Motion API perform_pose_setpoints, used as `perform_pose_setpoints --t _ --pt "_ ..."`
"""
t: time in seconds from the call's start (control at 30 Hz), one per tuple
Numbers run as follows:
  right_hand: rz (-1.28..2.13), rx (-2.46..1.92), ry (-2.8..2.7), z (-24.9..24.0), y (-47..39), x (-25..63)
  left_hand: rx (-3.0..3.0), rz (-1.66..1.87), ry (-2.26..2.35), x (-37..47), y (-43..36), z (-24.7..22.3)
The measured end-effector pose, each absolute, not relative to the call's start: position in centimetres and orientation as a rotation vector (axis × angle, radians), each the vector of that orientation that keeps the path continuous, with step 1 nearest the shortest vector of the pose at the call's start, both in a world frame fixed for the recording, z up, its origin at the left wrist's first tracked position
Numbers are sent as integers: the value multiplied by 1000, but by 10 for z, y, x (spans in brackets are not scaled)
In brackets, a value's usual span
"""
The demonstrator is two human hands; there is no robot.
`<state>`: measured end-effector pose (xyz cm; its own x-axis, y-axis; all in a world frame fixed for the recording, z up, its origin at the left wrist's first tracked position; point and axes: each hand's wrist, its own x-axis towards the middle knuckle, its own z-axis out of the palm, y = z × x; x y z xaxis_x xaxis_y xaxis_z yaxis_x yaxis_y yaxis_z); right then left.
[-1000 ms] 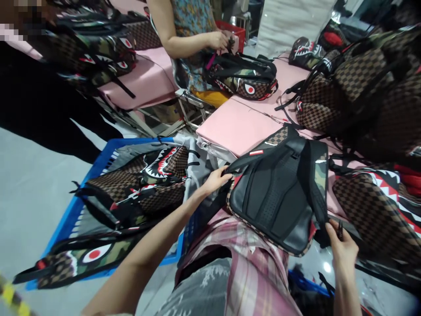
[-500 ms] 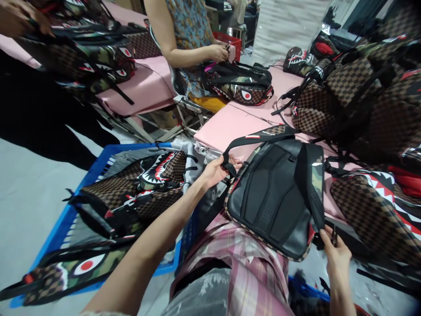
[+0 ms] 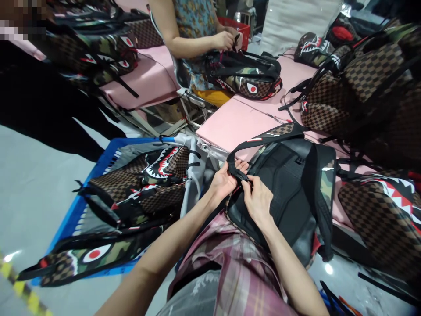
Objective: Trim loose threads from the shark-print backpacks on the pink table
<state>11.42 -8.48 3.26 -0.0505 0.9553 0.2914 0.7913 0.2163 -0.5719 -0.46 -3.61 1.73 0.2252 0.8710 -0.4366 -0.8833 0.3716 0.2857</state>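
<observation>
A backpack [image 3: 279,193] with a black padded back panel rests across my lap and the pink table edge, back side up. My left hand [image 3: 225,182] holds the lower end of its left shoulder strap [image 3: 243,147], near a dark buckle or webbing end, with the strap lying over the fingers. My right hand [image 3: 259,197] is closed at the same strap end, its fingertips meeting the left hand's. A small dark tool seems to be in its fingers, mostly hidden. The other shoulder strap [image 3: 324,188] hangs loose along the backpack's right side.
A blue crate [image 3: 82,175] with several backpacks stands on the floor at left. More checkered bags [image 3: 378,219] pile up on the pink table [image 3: 226,120] at right. Across it, a co-worker [image 3: 197,39] handles another backpack [image 3: 250,79]. Another person stands at far left.
My right hand has moved from the backpack's right strap across to the left strap end, beside my left hand. The right strap has been let go. My left hand stays on the left strap.
</observation>
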Motion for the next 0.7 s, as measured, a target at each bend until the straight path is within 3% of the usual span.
perform_pose_setpoints --t 0.37,0.6,0.7 --pt "192 -1571 -1948 27 -81 117 49 1215 615 -5 -36 21" --pt "368 -1508 -1843 31 -83 118 63 1225 640 -5 -37 23" --pt "611 -1471 -1647 32 -80 122 124 1237 637 -6 -40 24"
